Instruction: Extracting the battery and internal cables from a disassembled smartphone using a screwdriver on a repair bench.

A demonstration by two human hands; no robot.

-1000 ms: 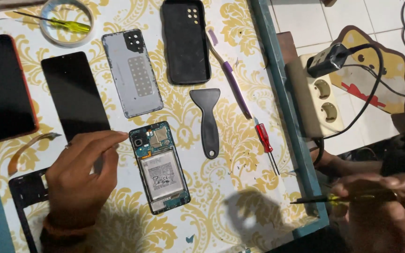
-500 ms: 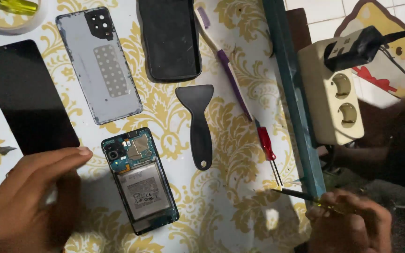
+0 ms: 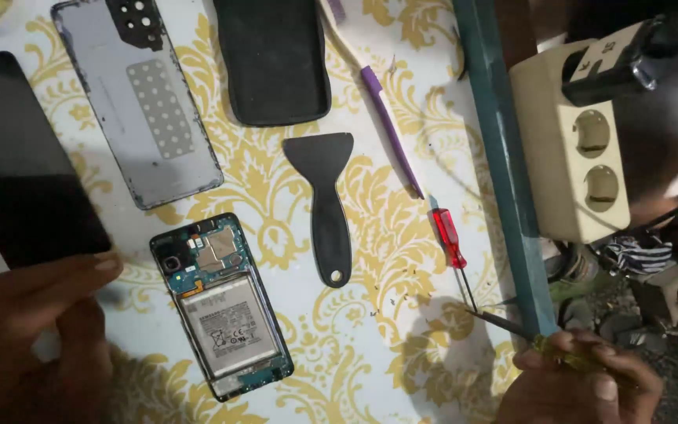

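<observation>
Lower right: right hand (image 3: 582, 377) grip pinches a yellow-handled screwdriver (image 3: 512, 326). Lower left: left hand (image 3: 33, 330) grip empty, fingers loosely spread, just beside the opened phone (image 3: 221, 306).

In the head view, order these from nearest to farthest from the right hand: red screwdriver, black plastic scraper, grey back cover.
From the right hand:
1. red screwdriver, just up-left, near the table edge.
2. black plastic scraper, mid-table.
3. grey back cover, far upper left.
</observation>
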